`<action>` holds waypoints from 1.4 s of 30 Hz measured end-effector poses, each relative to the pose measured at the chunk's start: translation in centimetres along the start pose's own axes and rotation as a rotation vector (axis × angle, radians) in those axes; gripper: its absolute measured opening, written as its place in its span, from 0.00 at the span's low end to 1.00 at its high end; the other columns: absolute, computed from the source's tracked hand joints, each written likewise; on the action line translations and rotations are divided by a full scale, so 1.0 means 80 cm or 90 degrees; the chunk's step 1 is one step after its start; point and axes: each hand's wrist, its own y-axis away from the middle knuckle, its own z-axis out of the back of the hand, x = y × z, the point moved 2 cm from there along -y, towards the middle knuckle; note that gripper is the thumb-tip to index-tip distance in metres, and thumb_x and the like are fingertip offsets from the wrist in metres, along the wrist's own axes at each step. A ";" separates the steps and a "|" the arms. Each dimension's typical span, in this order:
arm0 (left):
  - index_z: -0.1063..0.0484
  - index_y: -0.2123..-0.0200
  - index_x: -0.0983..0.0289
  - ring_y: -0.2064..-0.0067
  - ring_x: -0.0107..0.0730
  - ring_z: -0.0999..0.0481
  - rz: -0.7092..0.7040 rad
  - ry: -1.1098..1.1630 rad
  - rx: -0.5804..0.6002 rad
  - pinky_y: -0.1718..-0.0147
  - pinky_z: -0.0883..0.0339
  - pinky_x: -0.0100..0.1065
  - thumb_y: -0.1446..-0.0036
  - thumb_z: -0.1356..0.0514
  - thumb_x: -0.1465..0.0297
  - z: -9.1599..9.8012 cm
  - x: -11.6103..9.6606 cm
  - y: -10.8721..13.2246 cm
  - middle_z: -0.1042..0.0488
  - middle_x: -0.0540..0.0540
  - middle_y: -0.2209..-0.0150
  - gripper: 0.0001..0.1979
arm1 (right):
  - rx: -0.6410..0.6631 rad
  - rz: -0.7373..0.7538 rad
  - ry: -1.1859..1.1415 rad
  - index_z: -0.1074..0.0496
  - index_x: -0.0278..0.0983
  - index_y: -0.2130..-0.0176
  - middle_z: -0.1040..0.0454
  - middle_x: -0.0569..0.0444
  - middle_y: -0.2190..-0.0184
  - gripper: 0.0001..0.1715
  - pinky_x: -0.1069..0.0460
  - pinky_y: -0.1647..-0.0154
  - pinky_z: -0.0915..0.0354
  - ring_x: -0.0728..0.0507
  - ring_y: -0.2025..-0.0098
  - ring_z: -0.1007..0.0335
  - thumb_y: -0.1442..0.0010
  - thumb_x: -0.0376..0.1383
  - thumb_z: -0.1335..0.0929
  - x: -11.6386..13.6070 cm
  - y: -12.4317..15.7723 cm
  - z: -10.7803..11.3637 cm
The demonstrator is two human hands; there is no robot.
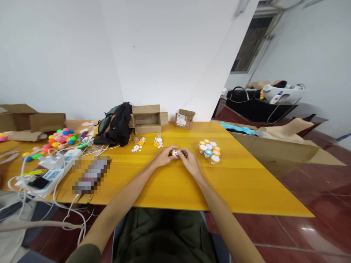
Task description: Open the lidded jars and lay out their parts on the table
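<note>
Over the middle of the table, both hands meet around a small round container (174,153) with a white top and an orange rim. My left hand (165,156) grips it from the left, fingers wrapped round it. From the right, the fingers of my right hand (187,157) press on its top and side. To the right stands a cluster of several similar lidded containers (210,149) with white, orange and teal lids. Beyond my left hand lie two groups of loose parts: white dotted discs (135,148), orange rings (156,144) and small clear cups (136,140).
Open cardboard boxes (148,124) and a smaller carton (184,119) stand at the wall beside a black bag (117,124). On the left are colourful balls (63,138), a power strip (59,173) with tangled cables and a blurred phone (92,175). The wooden table (246,190) ends at right.
</note>
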 end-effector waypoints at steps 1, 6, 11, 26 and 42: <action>0.28 0.52 0.64 0.51 0.39 0.25 0.002 0.001 0.001 0.48 0.33 0.38 0.46 0.33 0.65 0.000 0.001 0.000 0.22 0.57 0.52 0.19 | 0.011 0.009 -0.006 0.27 0.40 0.64 0.21 0.51 0.67 0.17 0.44 0.59 0.28 0.40 0.65 0.25 0.45 0.51 0.31 0.001 0.000 0.000; 0.27 0.52 0.63 0.51 0.39 0.25 0.001 0.005 0.000 0.48 0.33 0.39 0.45 0.34 0.65 0.002 -0.003 0.000 0.22 0.57 0.53 0.18 | 0.047 0.058 -0.032 0.27 0.41 0.60 0.22 0.50 0.58 0.17 0.45 0.56 0.28 0.40 0.59 0.24 0.46 0.48 0.30 0.003 -0.001 -0.001; 0.27 0.53 0.63 0.52 0.39 0.24 0.001 0.013 -0.005 0.48 0.33 0.38 0.46 0.33 0.64 0.000 -0.003 0.000 0.22 0.57 0.53 0.18 | 0.006 0.004 -0.021 0.28 0.40 0.59 0.21 0.50 0.61 0.20 0.44 0.58 0.27 0.41 0.64 0.25 0.47 0.49 0.29 -0.003 -0.001 -0.001; 0.27 0.53 0.63 0.53 0.39 0.24 0.016 0.015 -0.003 0.50 0.33 0.38 0.48 0.32 0.63 0.000 -0.001 -0.001 0.22 0.57 0.54 0.20 | 0.008 -0.004 -0.002 0.27 0.40 0.61 0.21 0.50 0.64 0.17 0.44 0.59 0.27 0.40 0.65 0.25 0.46 0.49 0.31 0.000 -0.001 -0.001; 0.28 0.52 0.63 0.54 0.39 0.24 0.026 0.015 0.006 0.50 0.32 0.38 0.48 0.32 0.63 0.000 0.004 -0.001 0.22 0.56 0.55 0.21 | 0.011 0.018 -0.014 0.28 0.41 0.66 0.21 0.50 0.67 0.16 0.43 0.60 0.27 0.39 0.66 0.24 0.46 0.50 0.31 0.005 -0.001 0.002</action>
